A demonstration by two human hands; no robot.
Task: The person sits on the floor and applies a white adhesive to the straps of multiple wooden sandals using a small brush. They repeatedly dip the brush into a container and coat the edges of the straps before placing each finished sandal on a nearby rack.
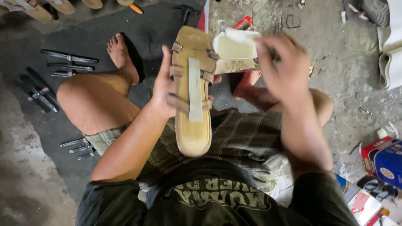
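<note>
I sit on the floor with a tan sandal (193,134) standing on my lap, toe end up. My left hand (164,86) grips its left edge around the cross straps. A pale strip (195,90) runs down the middle over the straps. My right hand (281,67), blurred, holds a cream sheet piece (234,48) against the sandal's upper right side.
Several dark metal tools (69,62) lie on the floor to the left, more by my left knee (79,148). Boxes and packets (383,161) sit at the lower right. Other sandal soles (39,10) lie at the top left. A red-handled item (243,21) is behind the sandal.
</note>
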